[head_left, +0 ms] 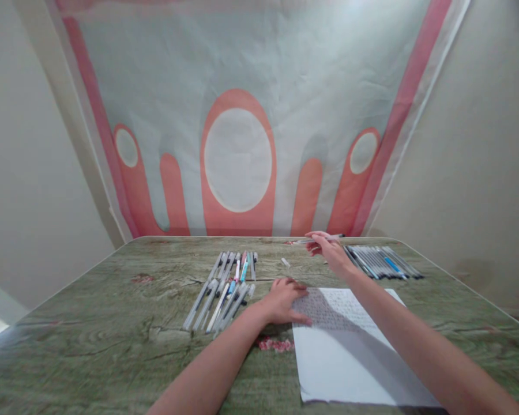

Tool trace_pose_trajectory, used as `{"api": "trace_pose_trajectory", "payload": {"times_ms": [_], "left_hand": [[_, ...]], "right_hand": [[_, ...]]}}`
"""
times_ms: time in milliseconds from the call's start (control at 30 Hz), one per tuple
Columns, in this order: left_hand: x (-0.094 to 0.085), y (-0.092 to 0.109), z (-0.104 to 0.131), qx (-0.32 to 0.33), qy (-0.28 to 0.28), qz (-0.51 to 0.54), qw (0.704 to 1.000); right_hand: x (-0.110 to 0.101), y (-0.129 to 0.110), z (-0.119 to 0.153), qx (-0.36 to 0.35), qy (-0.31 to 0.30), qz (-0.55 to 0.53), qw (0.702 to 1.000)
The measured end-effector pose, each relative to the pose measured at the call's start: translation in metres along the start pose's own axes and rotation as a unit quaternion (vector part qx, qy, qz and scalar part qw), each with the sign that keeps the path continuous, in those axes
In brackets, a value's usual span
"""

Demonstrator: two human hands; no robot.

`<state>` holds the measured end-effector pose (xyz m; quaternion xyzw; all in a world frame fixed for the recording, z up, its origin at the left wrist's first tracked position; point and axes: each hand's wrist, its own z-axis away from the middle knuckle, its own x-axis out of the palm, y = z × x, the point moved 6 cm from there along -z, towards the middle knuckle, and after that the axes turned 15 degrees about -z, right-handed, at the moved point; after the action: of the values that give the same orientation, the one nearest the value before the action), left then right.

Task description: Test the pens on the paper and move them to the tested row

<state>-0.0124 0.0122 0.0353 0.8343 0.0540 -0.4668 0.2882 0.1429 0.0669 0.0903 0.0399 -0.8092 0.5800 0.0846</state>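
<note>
Head view looks down over a green, wood-grain patterned desk (112, 323) pushed up against a wall with a big pale sheet (242, 75) hung on it, printed with pinkish-red arches and white ovals. The person's right hand (331, 253) is stretched out toward the far edge of the desk and is closed on a pen (320, 238), pinched between thumb and fingers so it lies roughly level, sticking out on both sides of the hand. The left hand (283, 301) isn't holding anything: it's flat, fingers spread a bit, pressing down on the top left corner of a sheet of paper (350, 357) that lies right in front of the person. The upper part of that paper is covered in small handwriting, too tiny to read, and the lower half is plain white with the right arm's shadow across it. Just left of the left hand there's a loose pile of pens (225, 288), mostly clear or grey with a few blue and pink ones mixed in. Over on the right, just beside the right hand, a second row of pens (383, 262) is lined up neatly. A small white bit (285, 263) sits on the desk between the two groups, can't tell what it is.
</note>
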Motion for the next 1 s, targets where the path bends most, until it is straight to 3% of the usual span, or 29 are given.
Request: {"api": "trace_pose_trajectory", "payload": {"times_ms": [133, 267, 400, 667, 1000], "left_hand": [[-0.003, -0.009, 0.000, 0.005, -0.017, -0.056, 0.998], [-0.004, -0.018, 0.000, -0.023, -0.060, -0.087, 0.994], [-0.005, -0.026, -0.001, -0.033, -0.082, -0.104, 0.991], [-0.002, -0.034, -0.001, -0.047, -0.098, -0.119, 0.987], [0.000, -0.036, -0.002, -0.046, -0.107, -0.133, 0.984]], "right_hand": [[-0.027, 0.023, 0.046, 0.092, -0.016, 0.019, 0.995], [-0.058, 0.034, 0.091, 0.081, 0.041, 0.123, 0.988], [-0.078, 0.035, 0.117, 0.067, 0.069, 0.157, 0.983], [-0.096, 0.023, 0.135, 0.023, 0.045, 0.292, 0.955], [-0.103, 0.025, 0.135, 0.000, 0.043, 0.311, 0.949]]}}
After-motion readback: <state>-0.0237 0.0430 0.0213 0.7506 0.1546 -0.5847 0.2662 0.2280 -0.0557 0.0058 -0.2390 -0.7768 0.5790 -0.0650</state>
